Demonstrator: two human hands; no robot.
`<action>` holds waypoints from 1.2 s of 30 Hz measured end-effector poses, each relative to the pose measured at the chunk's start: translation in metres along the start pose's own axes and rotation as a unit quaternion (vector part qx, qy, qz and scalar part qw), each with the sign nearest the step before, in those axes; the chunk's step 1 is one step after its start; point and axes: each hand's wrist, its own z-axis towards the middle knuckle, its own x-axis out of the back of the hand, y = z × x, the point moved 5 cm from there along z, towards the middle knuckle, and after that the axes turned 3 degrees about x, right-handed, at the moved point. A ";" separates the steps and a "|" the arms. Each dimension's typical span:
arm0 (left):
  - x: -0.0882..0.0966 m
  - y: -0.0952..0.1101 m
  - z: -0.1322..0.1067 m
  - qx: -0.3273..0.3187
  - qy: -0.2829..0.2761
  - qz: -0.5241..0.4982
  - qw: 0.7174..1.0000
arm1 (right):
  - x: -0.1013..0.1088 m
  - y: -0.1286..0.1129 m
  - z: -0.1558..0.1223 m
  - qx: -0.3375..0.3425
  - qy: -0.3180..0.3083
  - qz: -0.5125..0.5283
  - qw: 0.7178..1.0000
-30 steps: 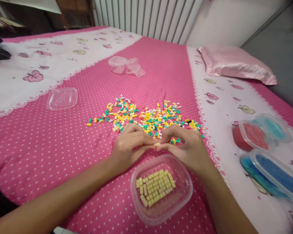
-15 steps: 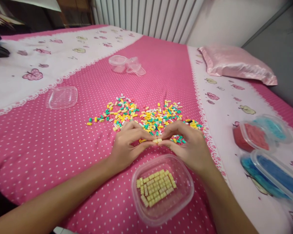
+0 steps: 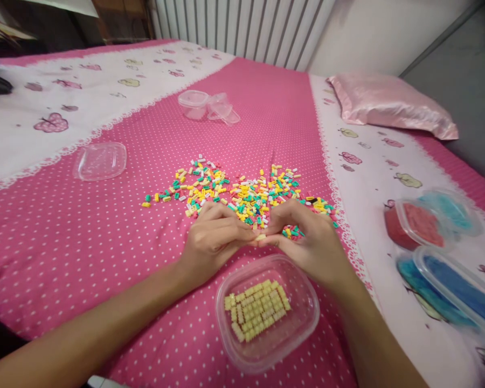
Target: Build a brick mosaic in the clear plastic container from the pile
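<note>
My left hand [image 3: 214, 240] and my right hand [image 3: 307, 240] meet fingertip to fingertip over the pink dotted bedspread [image 3: 105, 242]. Both pinch small pale yellow bricks [image 3: 261, 236] between thumb and fingers. Just beyond the hands lies a spread pile of small coloured bricks [image 3: 242, 191] in yellow, green, white and pink. Just in front of the hands, nearer me, stands a clear plastic tub [image 3: 303, 328] holding several rows of joined pale yellow bricks [image 3: 256, 311].
A clear lid [image 3: 100, 160] lies at the left. Small clear tubs [image 3: 208, 106] sit farther back. At the right stand tubs of red [image 3: 412, 223] and blue [image 3: 448, 288] pieces. A pink pillow [image 3: 388, 105] lies at the back right.
The hands have stayed together, their fingertips working slightly on the yellow bricks. The view has shifted a little.
</note>
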 end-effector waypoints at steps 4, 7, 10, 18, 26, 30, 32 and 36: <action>0.000 0.001 -0.001 -0.011 0.000 0.008 1.000 | -0.002 0.006 0.000 -0.013 -0.003 0.027 1.000; 0.000 0.002 0.000 -0.011 0.002 0.006 1.000 | -0.002 0.010 0.000 -0.028 -0.001 0.048 0.998; 0.000 0.001 0.002 0.012 0.011 -0.001 1.000 | -0.002 0.012 0.000 -0.042 0.002 0.070 0.997; 0.003 -0.003 0.003 0.075 0.046 0.001 0.996 | -0.004 0.013 -0.002 -0.044 0.023 0.098 0.994; 0.002 -0.003 0.002 0.068 0.041 0.009 0.997 | -0.004 0.007 0.000 -0.007 0.016 0.034 0.999; 0.002 -0.002 0.002 0.064 0.036 0.007 0.997 | -0.004 0.007 -0.001 0.006 0.006 0.014 1.000; 0.002 -0.003 0.002 0.064 0.034 0.007 0.997 | -0.003 0.006 -0.001 0.012 0.005 0.005 1.000; 0.001 -0.004 0.001 0.068 0.033 0.006 0.997 | -0.003 0.004 -0.002 0.017 0.001 -0.011 1.000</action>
